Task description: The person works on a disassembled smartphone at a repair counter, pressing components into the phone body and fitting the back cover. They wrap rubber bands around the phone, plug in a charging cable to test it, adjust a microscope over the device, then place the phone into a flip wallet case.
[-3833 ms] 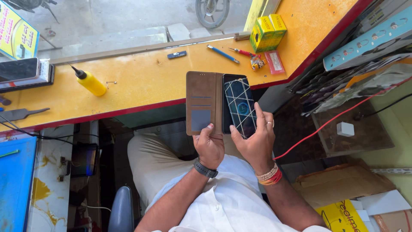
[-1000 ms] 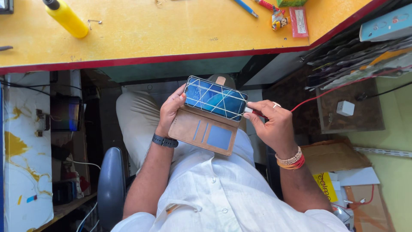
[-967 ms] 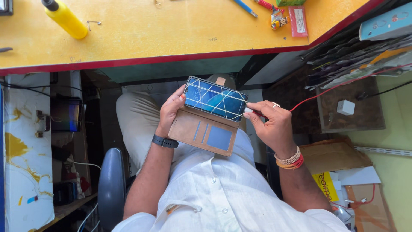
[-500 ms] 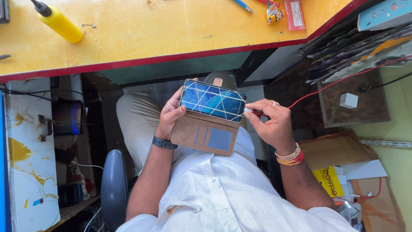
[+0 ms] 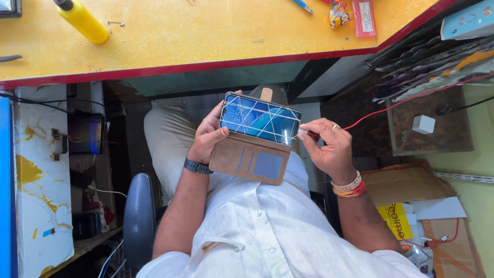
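A smartphone (image 5: 260,118) with a lit blue screen lies sideways in an open brown flip case (image 5: 252,162) over my lap. My left hand (image 5: 208,136) grips the phone's left end, thumb on the case. My right hand (image 5: 327,149) is at the phone's right end, its fingertips pinching the white plug (image 5: 302,132) of a red cable (image 5: 406,98) against the phone's edge. A dark watch sits on my left wrist and beaded bands on my right.
A yellow counter with a red edge (image 5: 206,46) runs across the top, carrying a yellow bottle (image 5: 82,20), a pen and small packets (image 5: 350,10). A white adapter (image 5: 423,124) lies on a brown shelf at right. Cardboard boxes (image 5: 411,185) sit lower right, a blue chair (image 5: 139,216) under me.
Since the oldest frame the phone and case came down from the counter edge to my lap and turned sideways. In the last second my right fingers brought the cable plug to the phone's right end.
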